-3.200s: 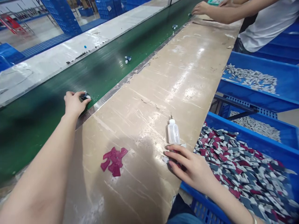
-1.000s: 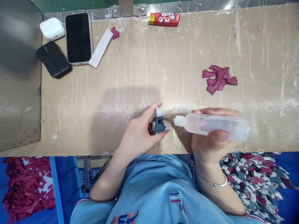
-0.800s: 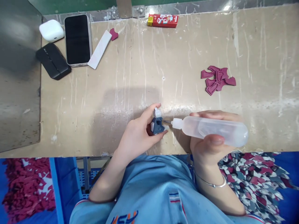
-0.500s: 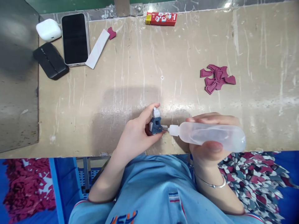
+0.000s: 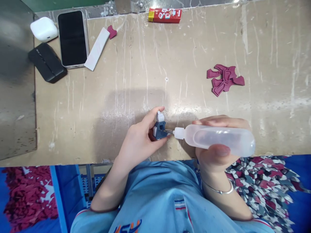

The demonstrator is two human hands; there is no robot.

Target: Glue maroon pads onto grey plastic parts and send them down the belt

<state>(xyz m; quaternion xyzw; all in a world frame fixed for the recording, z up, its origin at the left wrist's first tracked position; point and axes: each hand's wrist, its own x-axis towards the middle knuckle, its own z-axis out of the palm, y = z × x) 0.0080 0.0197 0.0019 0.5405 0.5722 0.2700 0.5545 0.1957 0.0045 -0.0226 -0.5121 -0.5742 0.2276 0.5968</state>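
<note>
Between the thumb and fingers of my left hand [image 5: 138, 139] is a small dark blue and white plastic part [image 5: 159, 130], with a white knob at its top. My right hand [image 5: 216, 155] is wrapped round a translucent squeeze bottle [image 5: 220, 139], which lies nearly level with its white nozzle pointing left. The thin tip of the nozzle meets or almost meets the lower right corner of the blue part; I cannot tell if they touch. Clear liquid seems to be inside the bottle. Several maroon pieces [image 5: 225, 79] lie in a loose pile beyond my right hand.
On the worktable [image 5: 136, 71] lie a phone [image 5: 73, 39], a white case [image 5: 44, 29], a black box [image 5: 47, 62], a white strip [image 5: 97, 49] and a red packet [image 5: 165, 15]. A metal panel [image 5: 17, 90] stands left. Bins below hold maroon pieces [image 5: 30, 197] and mixed pieces [image 5: 264, 184].
The whole view has shifted slightly, so table things sit a little further left and up. The nozzle tip has drawn slightly off the blue part's curved inside toward its lower right corner.
</note>
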